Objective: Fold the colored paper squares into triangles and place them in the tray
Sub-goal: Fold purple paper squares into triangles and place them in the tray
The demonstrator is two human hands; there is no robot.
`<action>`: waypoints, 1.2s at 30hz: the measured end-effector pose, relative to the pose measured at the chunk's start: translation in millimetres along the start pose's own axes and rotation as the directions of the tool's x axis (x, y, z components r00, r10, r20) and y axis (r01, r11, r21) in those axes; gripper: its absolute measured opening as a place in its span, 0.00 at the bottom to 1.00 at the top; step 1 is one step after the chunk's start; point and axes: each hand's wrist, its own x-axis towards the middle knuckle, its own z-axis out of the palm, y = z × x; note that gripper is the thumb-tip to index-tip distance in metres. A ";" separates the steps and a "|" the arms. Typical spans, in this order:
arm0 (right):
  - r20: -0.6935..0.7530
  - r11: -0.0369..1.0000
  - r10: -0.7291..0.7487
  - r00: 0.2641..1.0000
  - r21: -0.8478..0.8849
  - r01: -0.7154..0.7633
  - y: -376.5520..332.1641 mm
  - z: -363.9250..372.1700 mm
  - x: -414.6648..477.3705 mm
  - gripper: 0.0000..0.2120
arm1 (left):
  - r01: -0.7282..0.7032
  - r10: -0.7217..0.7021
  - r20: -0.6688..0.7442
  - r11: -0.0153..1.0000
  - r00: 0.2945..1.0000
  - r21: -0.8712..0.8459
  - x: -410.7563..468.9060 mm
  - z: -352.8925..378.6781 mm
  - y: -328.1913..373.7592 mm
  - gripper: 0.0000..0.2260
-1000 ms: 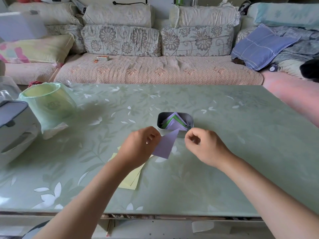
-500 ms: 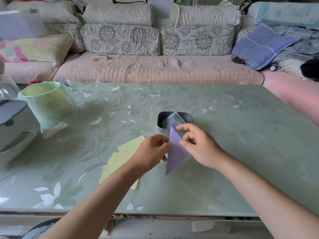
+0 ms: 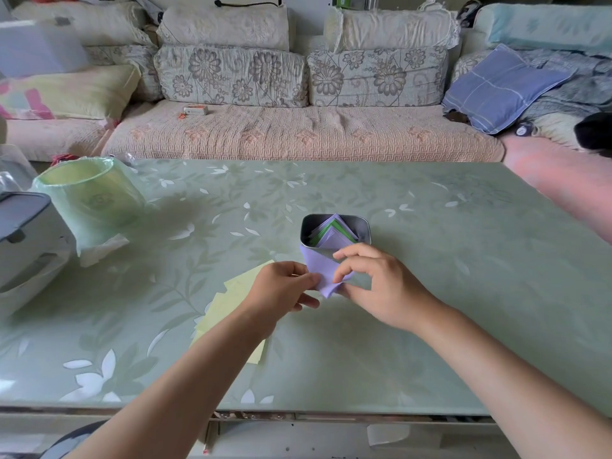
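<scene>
A purple paper (image 3: 320, 268) is held just above the table, right in front of the small metal tray (image 3: 363, 226). My left hand (image 3: 281, 289) pinches its left edge. My right hand (image 3: 374, 283) pinches its right side between thumb and curled fingers, and the sheet is bent between the two hands. The tray holds several folded purple and green triangles (image 3: 332, 234) standing on edge. A stack of yellow paper squares (image 3: 231, 303) lies on the table under my left forearm, partly hidden.
A green cylindrical bin with a plastic liner (image 3: 89, 197) stands at the left, beside a grey and white appliance (image 3: 23, 236) at the table's left edge. A sofa (image 3: 298, 134) with cushions runs behind the glass-topped table (image 3: 447, 293).
The purple paper was held by my left hand alone, then both hands took it. It has swung from hanging point-down to lying bent between the hands, closer to the tray.
</scene>
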 end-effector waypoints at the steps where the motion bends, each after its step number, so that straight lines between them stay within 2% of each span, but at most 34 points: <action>1: -0.007 0.999 0.021 1.000 0.030 -0.021 -1.1 -1.0 1.0 0.03 | -0.001 0.001 0.014 1.000 1.000 0.006 -0.3 0.3 0.7 0.08; 4: 0.014 0.975 0.156 0.988 0.160 -0.157 -5.2 -4.0 2.8 0.05 | -0.018 0.017 0.053 0.999 0.998 0.026 -3.2 0.3 3.4 0.11; 7: 0.028 0.926 0.277 0.960 0.257 -0.275 -6.3 -4.1 5.1 0.05 | -0.059 0.055 0.102 0.997 0.993 0.040 -5.5 1.8 5.5 0.08; 10: 0.033 0.886 0.324 0.946 0.341 -0.315 -6.9 -4.8 5.9 0.08 | -0.089 0.078 0.165 0.994 0.983 0.062 -6.7 2.6 5.4 0.06; 13: 0.047 0.865 0.340 0.939 0.376 -0.332 -7.7 -6.3 6.2 0.07 | -0.116 0.109 0.195 0.993 0.975 0.025 -6.6 3.0 4.6 0.10; 15: 0.054 0.858 0.348 0.936 0.383 -0.341 -8.2 -6.5 6.6 0.06 | -0.129 0.130 0.164 0.992 0.978 -0.014 -6.8 4.7 4.5 0.10; 19: 0.067 0.838 0.351 0.934 0.424 -0.345 -10.6 -6.3 6.2 0.04 | -0.199 0.199 0.045 0.980 0.979 -0.007 -6.0 9.8 0.9 0.04; 22: 0.060 0.798 0.387 0.920 0.478 -0.367 -12.8 -4.2 6.9 0.03 | -0.214 0.215 0.007 0.977 0.977 -0.005 -7.3 12.5 0.3 0.06; 24: 0.084 0.759 0.426 0.901 0.510 -0.406 -14.2 -3.7 7.0 0.05 | -0.217 0.217 -0.007 0.976 0.976 -0.004 -8.9 13.5 0.9 0.09; 27: 0.127 0.744 0.442 0.888 0.501 -0.442 -14.3 -4.0 7.1 0.03 | -0.211 0.211 -0.007 0.977 0.977 -0.016 -10.7 14.9 1.5 0.11; 34: 0.189 0.744 0.460 0.867 0.451 -0.493 -10.6 -8.3 7.8 0.05 | -0.226 0.226 0.005 0.973 0.974 0.045 -6.8 11.6 -1.1 0.04; 36: 0.227 0.736 0.465 0.856 0.439 -0.516 -7.8 -10.9 8.0 0.05 | -0.299 0.299 0.002 0.951 0.954 0.076 -3.6 5.7 -0.6 0.11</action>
